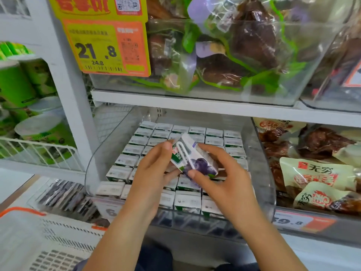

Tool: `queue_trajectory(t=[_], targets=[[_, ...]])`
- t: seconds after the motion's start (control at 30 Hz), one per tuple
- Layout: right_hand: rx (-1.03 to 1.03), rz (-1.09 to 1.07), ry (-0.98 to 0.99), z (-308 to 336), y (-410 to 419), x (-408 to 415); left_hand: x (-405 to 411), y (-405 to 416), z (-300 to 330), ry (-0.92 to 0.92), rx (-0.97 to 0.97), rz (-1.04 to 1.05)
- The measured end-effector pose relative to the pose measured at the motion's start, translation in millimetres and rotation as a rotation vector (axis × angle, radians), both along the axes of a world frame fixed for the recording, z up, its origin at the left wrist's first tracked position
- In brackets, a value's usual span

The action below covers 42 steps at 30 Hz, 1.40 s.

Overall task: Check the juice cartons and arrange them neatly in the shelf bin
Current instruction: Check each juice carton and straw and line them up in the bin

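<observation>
You're mid-check: your left hand (150, 169) and right hand (218, 178) pinch one juice carton (192, 159); next, slot it upright into the bin (261, 153) at 6 o'clock.

head cam | faces forward-down | close above shelf bin (261, 173)

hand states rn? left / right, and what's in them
Left hand: grips the juice carton on its left side.
Right hand: pinches the same carton, thumb at the bottom, fingers at the top.
</observation>
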State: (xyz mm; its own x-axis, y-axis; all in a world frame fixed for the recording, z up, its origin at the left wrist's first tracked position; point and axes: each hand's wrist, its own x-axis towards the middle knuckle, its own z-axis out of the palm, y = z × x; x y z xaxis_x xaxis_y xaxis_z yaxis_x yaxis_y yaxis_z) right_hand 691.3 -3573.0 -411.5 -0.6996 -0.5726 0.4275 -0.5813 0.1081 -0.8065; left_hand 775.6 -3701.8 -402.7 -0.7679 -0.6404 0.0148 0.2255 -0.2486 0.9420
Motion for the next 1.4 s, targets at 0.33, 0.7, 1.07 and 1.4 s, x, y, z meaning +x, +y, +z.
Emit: queue_trajectory(t=[0.33,0.7,1.07,1.4], targets=[[0.131,-0.074,0.187,-1,3,-2,5,0,3,0.046,-0.078,-0.032],[0.144,-0.076,0.15,-2,-4,0,6,2,8,0.048,-0.24,0.126],[0.185,-0.04,0.252,5,-4,7,12,-8,12,-0.008,0.157,0.104],[0.118,-0.07,0.03,5,-1,5,12,-7,13,-0.041,0.047,0.051]])
